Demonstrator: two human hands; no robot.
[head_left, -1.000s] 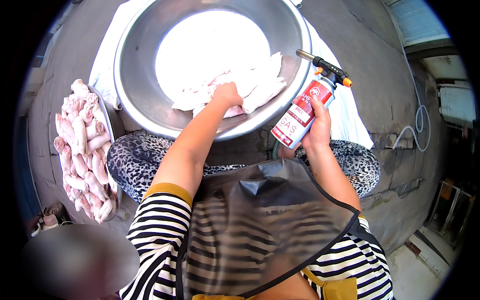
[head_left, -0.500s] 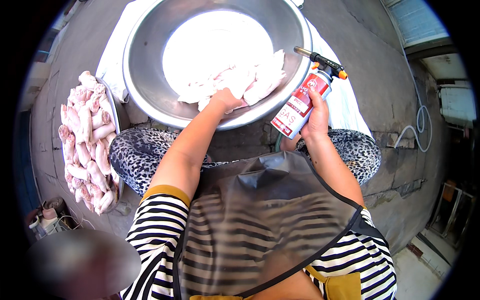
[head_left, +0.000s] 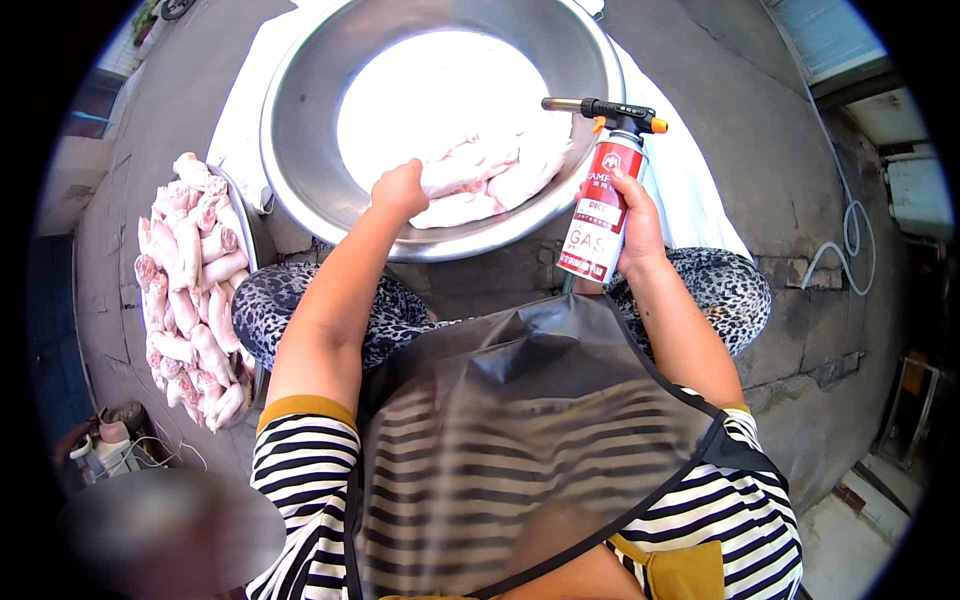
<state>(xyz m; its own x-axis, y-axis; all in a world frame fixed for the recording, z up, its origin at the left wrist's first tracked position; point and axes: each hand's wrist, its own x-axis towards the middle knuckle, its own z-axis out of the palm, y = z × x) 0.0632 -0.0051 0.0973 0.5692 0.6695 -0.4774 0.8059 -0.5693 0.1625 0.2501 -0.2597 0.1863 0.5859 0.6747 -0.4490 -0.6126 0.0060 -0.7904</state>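
Note:
My left hand (head_left: 400, 188) is closed round one end of a pale pig's trotter (head_left: 458, 176) inside the big metal basin (head_left: 290, 130). More trotters (head_left: 530, 172) lie beside and below it, washed out by glare. In my right hand (head_left: 640, 225) is a gas torch (head_left: 600, 215), a red and white canister with a black burner head and orange knob. It stands nearly upright over the basin's right rim, its nozzle pointing left over the trotters. I cannot make out a flame.
To the left, a metal tub (head_left: 262, 240) is heaped with several trotters (head_left: 190, 260). White sheeting (head_left: 690, 200) lies under the basin. A pale hose (head_left: 855, 240) coils on the paving at right. A person's blurred head shows at lower left.
My left hand has moved left and up, with a trotter now showing in its grip. The torch has swung more upright and its nozzle has shifted left over the basin.

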